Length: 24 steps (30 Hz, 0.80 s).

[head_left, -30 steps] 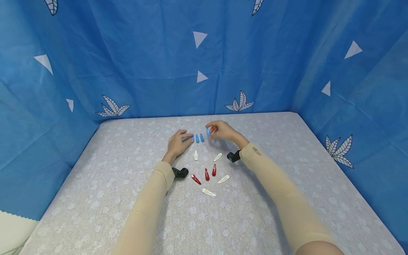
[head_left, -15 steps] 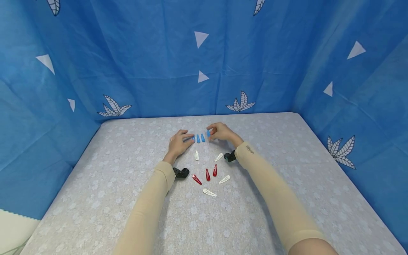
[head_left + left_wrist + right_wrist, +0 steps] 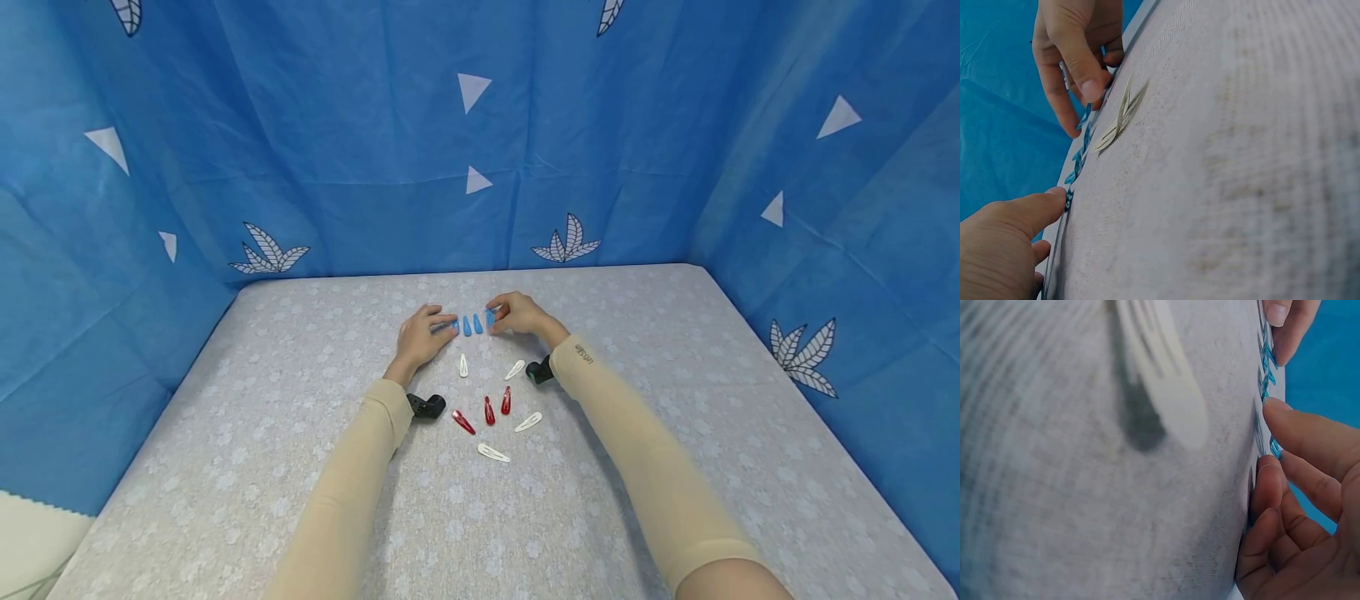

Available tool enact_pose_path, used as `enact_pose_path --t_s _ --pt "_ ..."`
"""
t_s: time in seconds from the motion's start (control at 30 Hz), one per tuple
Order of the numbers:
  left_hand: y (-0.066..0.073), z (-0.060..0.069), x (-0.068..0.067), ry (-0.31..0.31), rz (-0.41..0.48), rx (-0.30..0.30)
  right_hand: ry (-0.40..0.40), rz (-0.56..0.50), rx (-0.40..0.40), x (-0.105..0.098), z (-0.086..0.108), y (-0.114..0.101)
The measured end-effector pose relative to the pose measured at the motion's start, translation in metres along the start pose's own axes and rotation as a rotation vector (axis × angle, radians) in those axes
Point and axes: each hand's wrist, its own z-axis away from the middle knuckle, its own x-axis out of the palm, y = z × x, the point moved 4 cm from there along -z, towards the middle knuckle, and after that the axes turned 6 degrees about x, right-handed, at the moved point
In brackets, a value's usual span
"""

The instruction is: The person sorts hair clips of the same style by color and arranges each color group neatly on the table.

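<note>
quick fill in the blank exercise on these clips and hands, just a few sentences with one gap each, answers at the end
The held clip in the right hand is coloured ____.
The head view shows ____ red clips on the table.
The lowest clip in the head view is coloured ____.
The leftmost clip of the far row is at the person's ____ hand.

Missing words: blue; three; white; left

Head view downward, wrists close, clips (image 3: 477,324) shared
</note>
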Motion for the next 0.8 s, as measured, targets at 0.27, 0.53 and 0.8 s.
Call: enact_pose_path --t_s 0.27,0.53,0.8 --pt "0.0001 -0.001 0.0005 -0.018 -0.018 -0.019 0.004 0.027 -0.004 0.0045 -0.0008 0.0003" --pt "0.0005 -0.0003 0.0005 -0.025 -0.014 -0.018 -0.004 0.038 -0.002 0.0057 -0.0005 -0.0005" --pt "0.0003 -0.0004 0.0004 -0.019 -0.014 -0.014 -0.007 0.045 -0.008 0.0055 -0.0017 0.0008"
